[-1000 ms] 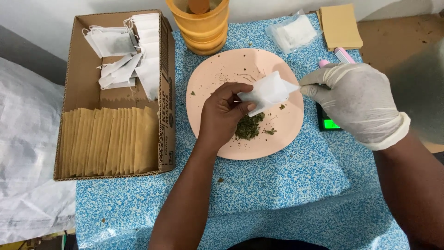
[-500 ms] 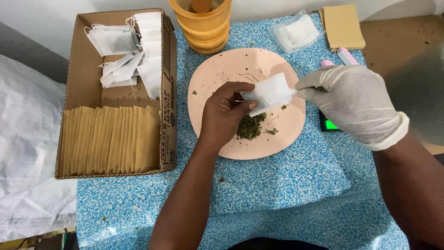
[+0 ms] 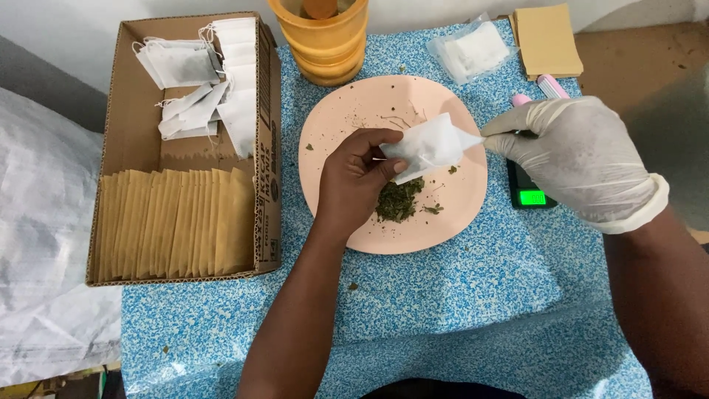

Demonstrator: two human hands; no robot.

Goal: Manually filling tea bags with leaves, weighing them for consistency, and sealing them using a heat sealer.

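The white bag (image 3: 427, 145) is pinched at its near end by the left hand (image 3: 354, 181), its long axis running toward the gloved right hand (image 3: 572, 159), which grips the far corner.

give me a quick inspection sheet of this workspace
surface: blue speckled tabletop, scattered crumbs
job's things: white paper sachet held above a round pink plate with a small pile of dried green herb
clutter: cardboard box of tan envelopes and white sachets; stacked orange tubs; black scale with a lit green display
hands: bare left hand and white-gloved right hand both grip the sachet
cables: nothing seen
surroundings: white sacking at the left
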